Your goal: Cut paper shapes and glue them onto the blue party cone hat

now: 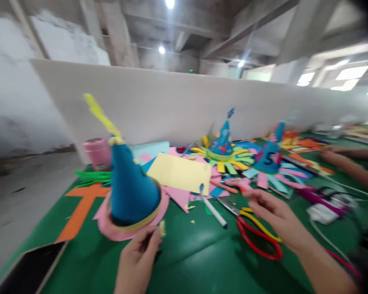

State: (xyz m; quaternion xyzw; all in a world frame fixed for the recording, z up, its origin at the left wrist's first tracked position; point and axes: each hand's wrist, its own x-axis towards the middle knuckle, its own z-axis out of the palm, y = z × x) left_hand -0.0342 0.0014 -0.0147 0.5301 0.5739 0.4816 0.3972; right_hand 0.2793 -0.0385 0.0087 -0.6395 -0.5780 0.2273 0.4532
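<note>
My left hand (141,253) is closed in a pinch on a small pale yellow strip (162,228) in front of a blue cone hat (133,190). The hat has a pink brim (116,232), a yellow band and a yellow stem (99,112) rising from its tip. My right hand (271,214) hovers over red-and-yellow-handled scissors (254,239) with its fingers curled together. Its fingertips overlap the end of a pink tool (241,183), which looks like a glue gun; blur hides whether they grip it. A white marker (214,211) lies between my hands.
Yellow sheet (179,169) and pink paper scraps lie mid-table. Two decorated cone hats (222,143) stand behind on the right. A phone (30,267), orange strips (81,212) and pink jar (97,153) are left. Another person's hands (340,157), a purple tool (320,200) and cords are right.
</note>
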